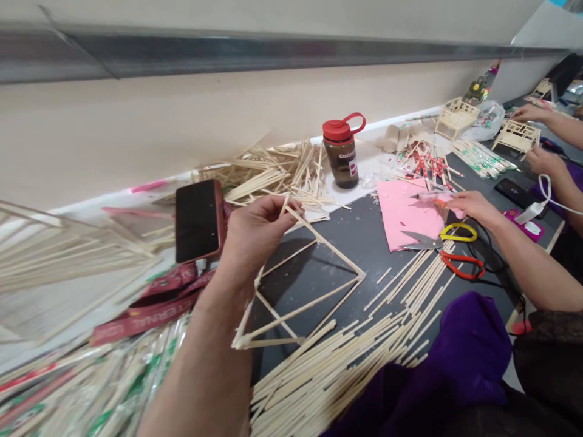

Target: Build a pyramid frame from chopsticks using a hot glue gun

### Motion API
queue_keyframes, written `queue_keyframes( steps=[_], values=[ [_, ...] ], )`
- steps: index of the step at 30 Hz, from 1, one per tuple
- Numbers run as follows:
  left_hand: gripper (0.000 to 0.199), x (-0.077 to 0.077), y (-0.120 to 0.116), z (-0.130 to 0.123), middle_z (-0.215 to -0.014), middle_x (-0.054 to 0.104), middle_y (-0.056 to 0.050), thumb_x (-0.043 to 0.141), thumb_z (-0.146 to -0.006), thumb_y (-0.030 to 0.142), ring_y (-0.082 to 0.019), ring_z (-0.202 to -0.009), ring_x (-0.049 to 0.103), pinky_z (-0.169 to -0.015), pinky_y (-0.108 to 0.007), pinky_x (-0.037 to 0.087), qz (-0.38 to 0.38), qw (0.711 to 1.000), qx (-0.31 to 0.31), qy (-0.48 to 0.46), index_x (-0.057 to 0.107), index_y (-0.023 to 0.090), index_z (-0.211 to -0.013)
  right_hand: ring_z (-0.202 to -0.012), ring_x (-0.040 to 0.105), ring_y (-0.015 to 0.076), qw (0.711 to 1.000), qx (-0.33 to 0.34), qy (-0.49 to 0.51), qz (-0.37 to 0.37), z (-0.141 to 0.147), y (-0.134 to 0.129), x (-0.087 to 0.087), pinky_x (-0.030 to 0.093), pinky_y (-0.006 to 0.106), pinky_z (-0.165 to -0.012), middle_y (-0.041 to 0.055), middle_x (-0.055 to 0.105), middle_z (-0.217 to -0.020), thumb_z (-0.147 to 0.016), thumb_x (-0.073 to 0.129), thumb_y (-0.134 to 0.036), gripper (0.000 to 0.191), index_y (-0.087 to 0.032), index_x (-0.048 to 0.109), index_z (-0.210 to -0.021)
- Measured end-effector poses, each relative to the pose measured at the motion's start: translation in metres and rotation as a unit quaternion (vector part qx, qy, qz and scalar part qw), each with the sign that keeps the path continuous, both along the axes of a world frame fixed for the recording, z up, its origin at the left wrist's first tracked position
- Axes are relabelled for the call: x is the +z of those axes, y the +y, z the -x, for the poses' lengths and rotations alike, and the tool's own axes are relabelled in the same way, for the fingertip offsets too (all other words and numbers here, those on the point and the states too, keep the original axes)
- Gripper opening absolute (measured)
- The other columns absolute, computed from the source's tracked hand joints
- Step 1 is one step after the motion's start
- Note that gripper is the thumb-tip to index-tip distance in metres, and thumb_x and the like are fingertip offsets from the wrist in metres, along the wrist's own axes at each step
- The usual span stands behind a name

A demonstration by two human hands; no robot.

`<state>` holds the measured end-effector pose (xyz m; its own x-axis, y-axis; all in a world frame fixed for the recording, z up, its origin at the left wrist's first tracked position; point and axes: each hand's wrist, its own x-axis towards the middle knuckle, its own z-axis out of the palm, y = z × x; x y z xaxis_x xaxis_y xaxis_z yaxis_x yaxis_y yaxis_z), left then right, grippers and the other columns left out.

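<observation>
My left hand (pixel 262 227) pinches a corner of a frame made of wooden chopsticks (pixel 328 243), joined at the corners with whitish blobs. The frame tilts over the dark tabletop (pixel 350 221), its lower corner near my forearm. My right hand (pixel 471 206) is closed around a hot glue gun (pixel 430 196), its nozzle pointing left above a pink sheet (pixel 396 209). Just below that hand, scissors (pixel 449 243) with yellow and red handles rest partly on the sheet. Loose chopsticks (pixel 319 364) lie in front of me.
A red-lidded bottle (pixel 341 155) stands by the wall beside a heap of sticks (pixel 273 170). A phone (pixel 198 221) is propped at left above wrapped chopsticks (pixel 132 370). At right, another person's hands (pixel 542 161) touch a small stick model (pixel 517 136). A black cable (pixel 496 258) trails near my right arm.
</observation>
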<state>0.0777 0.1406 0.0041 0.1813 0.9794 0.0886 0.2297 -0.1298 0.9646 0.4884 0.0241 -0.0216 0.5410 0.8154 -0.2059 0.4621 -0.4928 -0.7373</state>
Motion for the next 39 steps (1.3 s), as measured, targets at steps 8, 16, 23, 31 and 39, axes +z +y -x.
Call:
queue_keyframes(
  steps=[8,16,23,31,39],
  values=[
    [0.011,-0.007,0.005,0.002,-0.072,0.07,0.004,0.079,-0.062,0.025,-0.014,-0.073,0.06,-0.079,-0.029,0.048,-0.026,1.0,-0.008,-0.006,0.073,0.021,-0.071,-0.046,0.045,0.0044,0.947,0.017,0.251,-0.2,0.029,0.012,0.042,0.028,0.03,-0.045,0.0005,0.06,-0.062,-0.068,0.073,-0.047,0.027,-0.023,0.06,-0.066],
    [0.017,-0.019,0.01,0.003,-0.072,0.069,-0.001,0.078,-0.065,0.032,-0.014,-0.07,0.058,-0.067,-0.026,0.045,-0.081,0.996,-0.038,-0.026,0.069,0.018,-0.071,-0.066,0.067,0.0156,0.888,0.245,0.278,-0.272,0.153,0.027,0.06,0.052,0.032,-0.059,0.0066,0.075,-0.086,-0.071,0.074,-0.035,0.022,-0.022,0.07,-0.089],
    [0.015,-0.016,0.008,0.002,-0.074,0.067,0.0,0.076,-0.07,0.028,-0.013,-0.07,0.056,-0.066,-0.025,0.042,-0.087,0.995,-0.04,-0.023,0.07,0.016,-0.076,-0.072,0.072,0.0177,0.896,0.313,0.209,-0.235,0.183,0.03,0.043,0.055,0.03,-0.056,0.0067,0.077,-0.103,-0.085,0.07,-0.046,0.027,-0.025,0.069,-0.102],
    [0.005,-0.014,0.008,0.003,-0.073,0.065,0.0,0.072,-0.072,0.016,-0.012,-0.07,0.055,-0.067,-0.026,0.043,-0.091,0.995,-0.037,-0.034,0.071,0.015,-0.076,-0.055,0.062,0.0134,0.894,0.277,0.184,-0.299,0.187,0.034,0.033,0.049,0.031,-0.049,0.0038,0.073,-0.088,-0.09,0.066,-0.049,0.024,-0.025,0.065,-0.09],
    [0.008,-0.015,0.008,0.001,-0.071,0.063,0.001,0.075,-0.071,0.01,-0.013,-0.07,0.056,-0.065,-0.026,0.042,-0.087,0.995,-0.021,-0.043,0.072,0.014,-0.077,-0.056,0.059,0.0139,0.897,0.288,0.132,-0.307,0.193,0.028,0.03,0.047,0.031,-0.05,0.0033,0.071,-0.077,-0.089,0.068,-0.054,0.031,-0.024,0.068,-0.082]
  ],
)
